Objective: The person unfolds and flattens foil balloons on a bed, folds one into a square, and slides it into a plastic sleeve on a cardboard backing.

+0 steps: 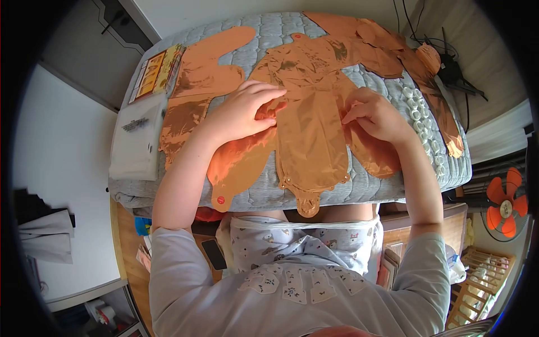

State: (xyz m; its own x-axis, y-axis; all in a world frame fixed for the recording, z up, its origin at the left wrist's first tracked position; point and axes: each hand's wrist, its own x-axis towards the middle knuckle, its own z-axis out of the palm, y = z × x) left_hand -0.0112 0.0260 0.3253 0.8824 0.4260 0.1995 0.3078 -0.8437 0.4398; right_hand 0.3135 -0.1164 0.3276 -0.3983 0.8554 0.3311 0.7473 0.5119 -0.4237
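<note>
A flat, uninflated rose-gold foil balloon [313,135] lies in front of me on the mattress, its tabbed end towards me. At its left edge is my left hand [247,109], fingers and thumb apart, with the fingertips resting on the foil. My right hand [373,115] is curled at the opposite edge, index finger and thumb pinched on the foil. More foil lobes stick out beneath on both sides; the left lobe [238,168] has a red dot near its tip. Wrinkled foil spreads out beyond my hands.
More flat foil balloons lie left [188,112] and at the back right [382,50]. White rings [421,118] line the mattress's right side. A clear plastic bag [136,137] and a printed packet [154,76] lie left. An orange fan [503,203] stands right; a phone [213,254] is below.
</note>
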